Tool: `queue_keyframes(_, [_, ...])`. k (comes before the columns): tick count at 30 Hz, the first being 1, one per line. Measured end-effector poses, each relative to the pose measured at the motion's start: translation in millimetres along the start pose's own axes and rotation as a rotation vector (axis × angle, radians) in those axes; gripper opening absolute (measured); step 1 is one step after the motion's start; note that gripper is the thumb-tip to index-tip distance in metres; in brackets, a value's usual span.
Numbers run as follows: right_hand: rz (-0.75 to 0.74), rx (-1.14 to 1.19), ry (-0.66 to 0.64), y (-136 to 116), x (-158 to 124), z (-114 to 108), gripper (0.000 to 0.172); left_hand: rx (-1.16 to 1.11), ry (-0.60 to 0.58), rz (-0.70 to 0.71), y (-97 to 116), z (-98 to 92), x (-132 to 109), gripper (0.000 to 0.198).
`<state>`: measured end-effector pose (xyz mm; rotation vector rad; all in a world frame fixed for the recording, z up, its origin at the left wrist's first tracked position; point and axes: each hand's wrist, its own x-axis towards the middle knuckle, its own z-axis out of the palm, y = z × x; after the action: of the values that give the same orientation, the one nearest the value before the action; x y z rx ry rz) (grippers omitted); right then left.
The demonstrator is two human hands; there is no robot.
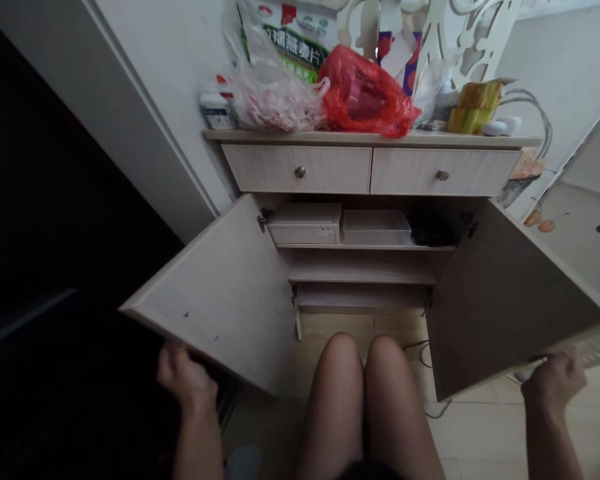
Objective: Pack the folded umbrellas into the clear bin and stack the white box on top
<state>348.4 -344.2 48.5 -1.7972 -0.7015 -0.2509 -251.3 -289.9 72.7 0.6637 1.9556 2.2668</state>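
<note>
Both doors of a pale wood-grain cabinet stand wide open. My left hand (185,373) curls around the lower edge of the left cabinet door (215,300). My right hand (555,381) grips the lower edge of the right cabinet door (510,307), whose inner face is in shadow. Between the doors, the cabinet interior has shelves. A pale lidded box (305,223), a clear plastic tray (377,228) and a dark object (431,228) sit on the upper shelf (365,247). The lower shelves look bare.
Two closed drawers with round metal knobs (300,172) sit above the doors. On the cabinet top (365,137) are a red plastic bag (365,93), an oat-flake package (295,47) and other packets. My bare knees (355,360) are in front, above a tiled floor (480,433) with a thin cable (425,357).
</note>
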Motion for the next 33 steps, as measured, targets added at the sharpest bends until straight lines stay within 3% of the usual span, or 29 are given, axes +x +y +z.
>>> queue_keyframes(2, [0.031, 0.093, 0.002, -7.5, -19.0, 2.1, 0.066, 0.017, -0.029, 0.024, -4.8, 4.0, -19.4, 0.04])
queue_keyframes(4, [0.012, 0.153, -0.076, -22.1, -36.5, 7.7, 0.06, 0.026, -0.083, 0.065, -7.9, 12.6, -39.0, 0.046])
queue_keyframes(8, [-0.17, 0.243, -0.248, -61.3, -57.2, 32.9, 0.053, 0.049, -0.293, 0.158, -7.2, 42.3, -75.3, 0.045])
queue_keyframes(12, [-0.33, 0.332, -0.364, -100.9, -63.6, 72.3, 0.046, 0.052, -0.497, 0.24, 2.3, 88.2, -106.6, 0.039])
queue_keyframes(16, [-0.339, 0.313, -0.525, -138.9, -68.3, 116.8, 0.045, 0.044, -0.692, 0.25, 16.9, 146.2, -130.2, 0.027])
queue_keyframes(19, [-0.301, 0.276, -0.605, -164.4, -70.4, 151.4, 0.043, 0.081, -0.821, 0.29, 28.4, 189.9, -140.8, 0.015])
queue_keyframes(23, [-0.287, 0.177, -0.647, -188.8, -67.2, 192.5, 0.041, 0.153, -0.873, 0.331, 38.5, 235.4, -147.1, 0.008])
queue_keyframes(33, [-0.328, 0.077, -0.691, -213.1, -50.7, 256.0, 0.039, 0.27, -0.942, 0.341, 46.1, 291.2, -143.3, 0.009])
